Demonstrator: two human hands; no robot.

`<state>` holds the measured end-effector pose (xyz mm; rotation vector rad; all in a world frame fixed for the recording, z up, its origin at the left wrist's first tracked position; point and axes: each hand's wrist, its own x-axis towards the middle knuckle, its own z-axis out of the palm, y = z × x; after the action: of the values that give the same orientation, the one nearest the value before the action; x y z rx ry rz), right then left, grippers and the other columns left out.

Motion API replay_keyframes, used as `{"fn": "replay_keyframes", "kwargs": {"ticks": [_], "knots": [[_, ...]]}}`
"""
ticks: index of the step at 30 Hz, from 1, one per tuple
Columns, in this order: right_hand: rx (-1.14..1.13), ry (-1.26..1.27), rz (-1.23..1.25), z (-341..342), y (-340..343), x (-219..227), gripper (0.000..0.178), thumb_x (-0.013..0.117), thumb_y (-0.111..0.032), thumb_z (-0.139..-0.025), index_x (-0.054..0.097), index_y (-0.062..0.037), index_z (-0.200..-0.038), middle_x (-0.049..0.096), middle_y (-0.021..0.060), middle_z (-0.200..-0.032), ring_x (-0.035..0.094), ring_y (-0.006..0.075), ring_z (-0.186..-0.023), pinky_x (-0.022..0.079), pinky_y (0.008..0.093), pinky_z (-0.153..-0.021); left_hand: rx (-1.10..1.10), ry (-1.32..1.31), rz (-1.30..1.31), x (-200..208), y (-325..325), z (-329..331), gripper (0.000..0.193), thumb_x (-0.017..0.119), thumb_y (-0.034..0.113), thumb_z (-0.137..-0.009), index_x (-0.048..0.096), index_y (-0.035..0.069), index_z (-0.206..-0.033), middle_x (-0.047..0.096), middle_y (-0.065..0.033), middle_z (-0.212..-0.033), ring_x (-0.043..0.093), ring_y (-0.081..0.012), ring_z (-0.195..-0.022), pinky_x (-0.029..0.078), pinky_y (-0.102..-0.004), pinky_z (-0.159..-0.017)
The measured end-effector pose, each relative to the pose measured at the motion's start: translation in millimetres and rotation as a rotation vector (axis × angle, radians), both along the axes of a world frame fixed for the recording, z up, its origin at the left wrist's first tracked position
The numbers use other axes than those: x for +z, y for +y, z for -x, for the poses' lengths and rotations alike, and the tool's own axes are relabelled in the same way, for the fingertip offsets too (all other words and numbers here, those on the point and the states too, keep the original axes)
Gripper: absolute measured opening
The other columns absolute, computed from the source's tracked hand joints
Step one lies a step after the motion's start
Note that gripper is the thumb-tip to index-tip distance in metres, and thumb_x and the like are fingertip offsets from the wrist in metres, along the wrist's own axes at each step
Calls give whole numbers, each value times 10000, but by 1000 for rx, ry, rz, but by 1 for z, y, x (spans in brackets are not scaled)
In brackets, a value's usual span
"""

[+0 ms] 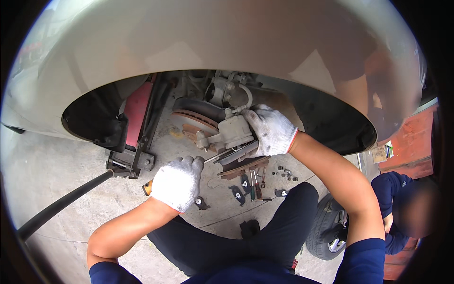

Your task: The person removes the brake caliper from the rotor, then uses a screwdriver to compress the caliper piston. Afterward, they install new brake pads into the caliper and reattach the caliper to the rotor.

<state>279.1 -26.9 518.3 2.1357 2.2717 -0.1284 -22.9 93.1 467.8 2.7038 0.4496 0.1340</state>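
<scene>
My left hand (177,184), in a white knit glove, is closed around a screwdriver with a yellow handle (147,188). Its metal shaft (215,157) reaches right, to the lower edge of a grey brake caliper (235,131). My right hand (270,130), gloved alike, grips that caliper from its right side, fingers over the top and thumb below. The tip of the shaft is hard to make out against the caliper's opening. Just behind and left of the caliper stands a rusty-edged brake disc (196,118). A hose (248,94) curves above it.
The car's fender (227,38) arches over the work. At left stands a floor jack (137,163) with a long black handle (66,203). Brake pads (237,195), hand tools (257,189) and several sockets (286,174) lie on the concrete. A wheel (326,232) and another person (392,208) are at right.
</scene>
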Motion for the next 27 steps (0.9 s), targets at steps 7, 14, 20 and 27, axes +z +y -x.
{"fn": "replay_keyframes", "kwargs": {"ticks": [7,14,20,27], "knots": [[-25,-20,14,4,4,-4,1145,908,-689,-688,511,64,-1454,722,263,-1060,678,445,-1060,554,485,-1007,-195,209,413,11,63,14,427,655,247,-1066,605,85,-1458,757,-165,-1007,739,-377,-869,597,-453,-783],[-64,-11,46,2,1,-4,1113,924,-621,-678,517,62,-1456,724,263,-1091,679,446,-1091,548,483,-1025,-76,337,435,27,62,29,371,739,381,-1010,721,59,-1193,720,-162,-794,730,-320,-689,588,-447,-640],[17,-71,-157,9,-5,-6,1103,938,-602,-628,551,56,-1424,713,277,-1145,687,456,-1100,557,505,-1017,-57,67,39,23,40,41,320,784,326,-950,743,78,-1147,716,-190,-814,723,-393,-729,578,-489,-640],[-71,2,-84,8,-5,-9,1081,948,-582,-634,562,38,-1431,716,256,-1175,669,455,-1128,558,507,-1019,14,-208,-159,-3,24,47,335,855,233,-861,748,64,-1130,699,-140,-847,709,-352,-701,565,-453,-607]]}}
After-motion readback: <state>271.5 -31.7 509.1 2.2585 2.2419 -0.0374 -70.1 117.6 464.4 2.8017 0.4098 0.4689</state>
